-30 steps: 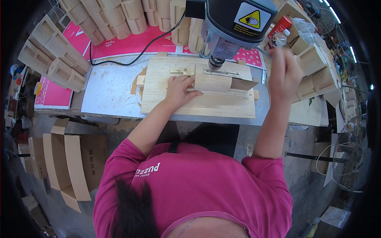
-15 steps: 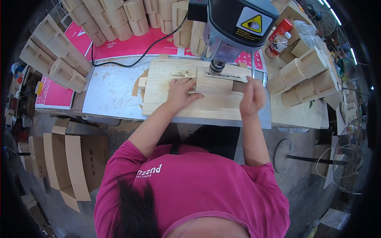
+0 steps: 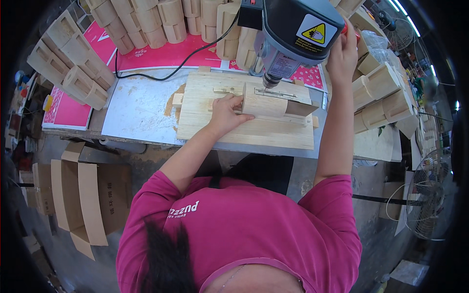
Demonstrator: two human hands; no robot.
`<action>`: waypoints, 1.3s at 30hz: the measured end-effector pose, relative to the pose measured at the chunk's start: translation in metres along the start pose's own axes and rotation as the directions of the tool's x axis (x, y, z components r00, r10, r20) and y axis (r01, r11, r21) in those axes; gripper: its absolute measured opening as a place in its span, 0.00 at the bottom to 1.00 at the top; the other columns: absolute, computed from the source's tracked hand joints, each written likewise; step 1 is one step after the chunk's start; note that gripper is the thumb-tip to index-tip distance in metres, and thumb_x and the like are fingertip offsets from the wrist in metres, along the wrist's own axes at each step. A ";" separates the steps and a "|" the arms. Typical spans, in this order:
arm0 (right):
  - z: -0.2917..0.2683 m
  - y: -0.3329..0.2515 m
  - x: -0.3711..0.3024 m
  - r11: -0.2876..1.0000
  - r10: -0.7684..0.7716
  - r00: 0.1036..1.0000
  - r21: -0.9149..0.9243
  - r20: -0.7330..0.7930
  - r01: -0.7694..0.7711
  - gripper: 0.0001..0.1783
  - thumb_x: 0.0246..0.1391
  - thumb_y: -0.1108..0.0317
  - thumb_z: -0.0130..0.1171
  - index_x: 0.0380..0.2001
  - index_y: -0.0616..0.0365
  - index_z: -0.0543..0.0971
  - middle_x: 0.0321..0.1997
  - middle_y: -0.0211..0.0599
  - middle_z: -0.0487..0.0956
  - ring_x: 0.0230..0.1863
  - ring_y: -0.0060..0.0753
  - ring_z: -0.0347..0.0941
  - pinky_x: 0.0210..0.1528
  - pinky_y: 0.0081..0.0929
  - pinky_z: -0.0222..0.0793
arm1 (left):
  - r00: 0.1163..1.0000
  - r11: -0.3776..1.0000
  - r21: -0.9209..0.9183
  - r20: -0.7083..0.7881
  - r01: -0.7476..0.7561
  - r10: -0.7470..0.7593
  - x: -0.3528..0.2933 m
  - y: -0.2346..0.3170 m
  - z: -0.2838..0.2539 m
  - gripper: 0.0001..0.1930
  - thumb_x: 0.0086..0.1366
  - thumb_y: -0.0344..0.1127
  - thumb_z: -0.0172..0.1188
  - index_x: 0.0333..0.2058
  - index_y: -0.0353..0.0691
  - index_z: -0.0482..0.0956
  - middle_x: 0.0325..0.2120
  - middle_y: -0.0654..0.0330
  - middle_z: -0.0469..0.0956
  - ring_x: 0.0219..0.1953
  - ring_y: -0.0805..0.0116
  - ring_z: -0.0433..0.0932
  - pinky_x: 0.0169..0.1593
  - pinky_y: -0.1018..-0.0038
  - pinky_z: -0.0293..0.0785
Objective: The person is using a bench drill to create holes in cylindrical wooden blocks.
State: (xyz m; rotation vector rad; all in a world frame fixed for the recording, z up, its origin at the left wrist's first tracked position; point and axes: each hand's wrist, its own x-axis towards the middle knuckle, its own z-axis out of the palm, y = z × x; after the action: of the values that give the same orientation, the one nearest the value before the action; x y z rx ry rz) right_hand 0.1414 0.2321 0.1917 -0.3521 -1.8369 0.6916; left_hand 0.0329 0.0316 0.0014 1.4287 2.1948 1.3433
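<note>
A pale wooden cylinder lies on its side on a flat wooden board, under the drill press. My left hand grips the cylinder's left end, thumb along the near side. A thin slotted metal strip lies along its top, and a flat plate sticks out at its right end. The drill chuck is just above the strip, its bit pointing down at it. Raised at the right of the machine, my right hand is closed around a handle with a red knob.
Notched wooden cylinders stand stacked along the back, at the left and at the right. A black cable crosses the table behind the board. An open cardboard box sits on the floor at the left, a fan at the right.
My right hand has left the strip at the cylinder's right end and moved up to the drill press handle. The left hand has kept its hold on the cylinder.
</note>
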 end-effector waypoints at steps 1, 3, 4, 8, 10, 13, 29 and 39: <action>-0.004 0.009 -0.014 1.000 0.018 1.000 -0.006 0.019 -0.018 0.17 0.57 0.59 0.48 0.40 0.61 0.75 0.33 0.37 0.77 0.37 0.29 0.72 0.41 0.24 0.64 | 1.000 1.000 -0.011 -0.004 0.004 -0.004 0.000 -0.001 0.000 0.25 0.37 0.46 0.70 0.38 0.48 0.78 0.25 0.66 0.72 0.32 0.69 0.73 0.43 0.71 0.56; -0.023 0.041 -0.047 0.984 0.164 0.963 -0.108 0.215 -0.143 0.18 0.54 0.58 0.51 0.40 0.62 0.75 0.32 0.38 0.77 0.37 0.31 0.73 0.41 0.24 0.64 | 1.000 0.999 -0.033 -0.011 0.005 -0.005 0.001 0.002 0.000 0.24 0.37 0.44 0.70 0.37 0.47 0.79 0.25 0.65 0.72 0.32 0.69 0.73 0.44 0.70 0.57; -0.032 0.052 -0.064 0.949 0.299 0.876 -0.216 0.378 -0.231 0.17 0.53 0.59 0.52 0.40 0.62 0.75 0.34 0.39 0.77 0.38 0.33 0.73 0.41 0.24 0.64 | 1.000 0.999 -0.048 -0.019 0.014 -0.015 -0.001 0.003 -0.002 0.24 0.36 0.42 0.71 0.36 0.46 0.79 0.25 0.65 0.72 0.32 0.68 0.73 0.45 0.69 0.58; -0.046 0.052 -0.123 0.900 0.171 0.816 -0.424 0.553 0.099 0.14 0.48 0.64 0.57 0.36 0.62 0.76 0.33 0.38 0.76 0.35 0.34 0.71 0.40 0.25 0.64 | 0.995 0.938 -0.333 0.024 0.095 -0.092 -0.004 0.003 -0.009 0.23 0.35 0.36 0.72 0.34 0.41 0.79 0.27 0.63 0.71 0.34 0.69 0.72 0.45 0.67 0.63; -0.054 0.041 -0.137 0.866 0.259 0.814 -0.498 0.520 0.042 0.13 0.46 0.65 0.59 0.34 0.62 0.76 0.33 0.37 0.75 0.37 0.32 0.70 0.42 0.25 0.64 | 0.997 0.940 -0.331 -0.030 -0.083 0.077 -0.011 -0.001 -0.026 0.21 0.33 0.31 0.72 0.32 0.39 0.79 0.33 0.60 0.69 0.37 0.67 0.71 0.42 0.69 0.68; -0.062 0.022 -0.153 0.969 0.217 0.775 -0.229 0.594 -0.096 0.11 0.45 0.69 0.59 0.33 0.62 0.75 0.24 0.32 0.73 0.26 0.29 0.66 0.32 0.23 0.61 | 0.931 0.907 -0.211 -0.107 -0.364 0.349 -0.027 0.005 -0.075 0.19 0.35 0.30 0.72 0.30 0.38 0.79 0.41 0.59 0.66 0.42 0.66 0.70 0.41 0.74 0.69; -0.025 0.021 -0.202 0.535 0.638 0.460 0.074 0.618 -0.842 0.09 0.40 0.69 0.64 0.26 0.59 0.75 0.24 0.25 0.73 0.27 0.18 0.66 0.33 0.16 0.61 | 0.843 0.164 -0.986 -0.055 0.040 -0.535 -0.118 -0.004 -0.277 0.25 0.58 0.48 0.50 0.49 0.37 0.65 0.38 0.49 0.74 0.33 0.52 0.78 0.32 0.61 0.79; -0.022 0.028 -0.204 0.512 0.664 0.451 0.077 0.596 -0.855 0.11 0.39 0.69 0.66 0.25 0.59 0.75 0.24 0.26 0.74 0.27 0.18 0.66 0.34 0.17 0.61 | 0.555 0.845 0.485 -0.776 0.226 0.298 -0.080 0.016 -0.426 0.21 0.40 0.45 0.71 0.27 0.34 0.77 0.35 0.53 0.76 0.36 0.58 0.77 0.41 0.70 0.71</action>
State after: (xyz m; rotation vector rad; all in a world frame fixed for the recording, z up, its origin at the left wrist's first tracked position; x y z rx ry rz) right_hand 0.2343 0.1493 0.0266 -0.8647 -1.8977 1.9354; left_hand -0.1656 -0.2773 0.2325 1.0227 3.4264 1.7652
